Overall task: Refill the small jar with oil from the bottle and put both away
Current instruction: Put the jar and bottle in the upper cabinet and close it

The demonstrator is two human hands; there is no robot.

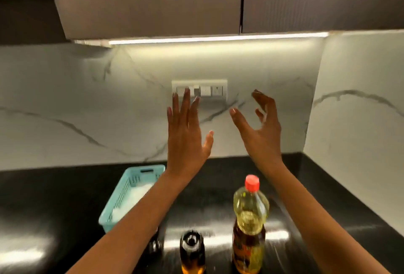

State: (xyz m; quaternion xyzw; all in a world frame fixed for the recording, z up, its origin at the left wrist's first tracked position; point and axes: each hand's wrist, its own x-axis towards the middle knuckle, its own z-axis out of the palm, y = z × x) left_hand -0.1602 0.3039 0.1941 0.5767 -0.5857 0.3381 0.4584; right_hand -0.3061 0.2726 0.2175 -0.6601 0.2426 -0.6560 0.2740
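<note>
Hands: left hand and right hand both released, empty.
Risk: lower carelessly and you could topple the bottle under your right hand.

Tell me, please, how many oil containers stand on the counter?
2: the red-capped bottle at the front right, and the small jar just left of it, at the frame's bottom edge. A dark object behind the left forearm may be another.
</note>
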